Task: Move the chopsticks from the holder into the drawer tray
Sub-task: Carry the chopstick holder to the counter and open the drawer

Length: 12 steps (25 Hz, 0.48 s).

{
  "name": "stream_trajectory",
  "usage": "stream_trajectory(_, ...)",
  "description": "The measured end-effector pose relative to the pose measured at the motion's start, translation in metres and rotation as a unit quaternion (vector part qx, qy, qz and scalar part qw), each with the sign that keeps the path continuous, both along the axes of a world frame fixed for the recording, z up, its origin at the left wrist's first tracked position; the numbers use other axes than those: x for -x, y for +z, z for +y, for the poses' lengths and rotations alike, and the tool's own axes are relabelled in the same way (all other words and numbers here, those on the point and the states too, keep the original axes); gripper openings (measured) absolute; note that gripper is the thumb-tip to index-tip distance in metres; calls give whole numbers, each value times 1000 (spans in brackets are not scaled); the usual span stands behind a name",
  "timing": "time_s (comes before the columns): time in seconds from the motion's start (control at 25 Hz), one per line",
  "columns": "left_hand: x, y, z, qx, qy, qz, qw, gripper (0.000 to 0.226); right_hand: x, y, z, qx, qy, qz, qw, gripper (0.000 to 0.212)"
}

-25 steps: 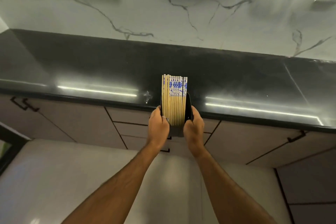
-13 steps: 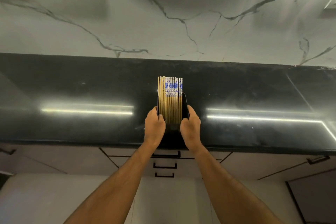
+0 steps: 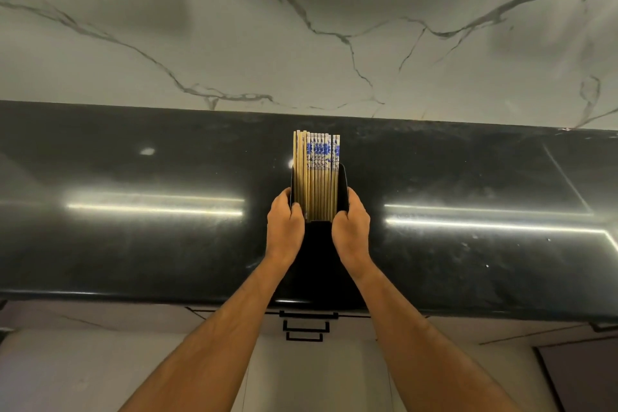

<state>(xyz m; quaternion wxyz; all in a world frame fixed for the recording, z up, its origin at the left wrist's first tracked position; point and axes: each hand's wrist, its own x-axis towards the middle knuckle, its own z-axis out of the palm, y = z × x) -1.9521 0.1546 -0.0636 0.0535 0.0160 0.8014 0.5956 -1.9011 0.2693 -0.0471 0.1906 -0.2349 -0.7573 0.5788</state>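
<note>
A black holder [image 3: 342, 187] stands over the dark countertop [image 3: 133, 244], filled with several bamboo chopsticks [image 3: 316, 184] whose tops carry blue-and-white patterns. My left hand [image 3: 284, 227] grips the holder's left side and my right hand [image 3: 351, 227] grips its right side. The holder's lower part blends into the dark counter and is hard to make out. Whether it rests on the counter or hangs just above it, I cannot tell. Below the counter edge, stacked black drawer handles [image 3: 306, 324] mark closed drawers. No drawer tray is visible.
A white marble backsplash [image 3: 301, 27] rises behind the glossy counter. Cabinet fronts [image 3: 100, 318] run under the counter edge, and a dark panel [image 3: 582, 378] sits at the lower right. Light strips reflect on the counter at both sides of the holder.
Both hands carried the holder with the chopsticks from in front of the counter edge to over the countertop's middle. The view has moved closer to the counter, and the grip is unchanged.
</note>
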Motion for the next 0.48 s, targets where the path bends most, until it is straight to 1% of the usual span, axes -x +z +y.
stream_trajectory(0.12,5,-1,1,3,-3,-4,1000,36,3,-3,3,4,7,5,1000,37)
stream_trajectory(0.2,2,0,-3,4,-10,-7,1000,41,0,-7,5,12,3,-11,1000,38)
stream_trajectory(0.28,-9,0,-12,14,-14,6,1000,54,-12,-12,6,-7,-21,-31,999,53)
stream_trajectory(0.36,-26,-2,-27,64,-19,64,996,61,-33,-17,4,-89,-38,-14,995,61)
stream_trajectory(0.4,-37,-3,-38,101,-28,118,987,60,-48,-19,-1,-153,-46,6,987,60)
stream_trajectory(0.48,-64,-10,-61,163,-48,233,958,55,-84,-30,-10,-278,-45,41,959,55)
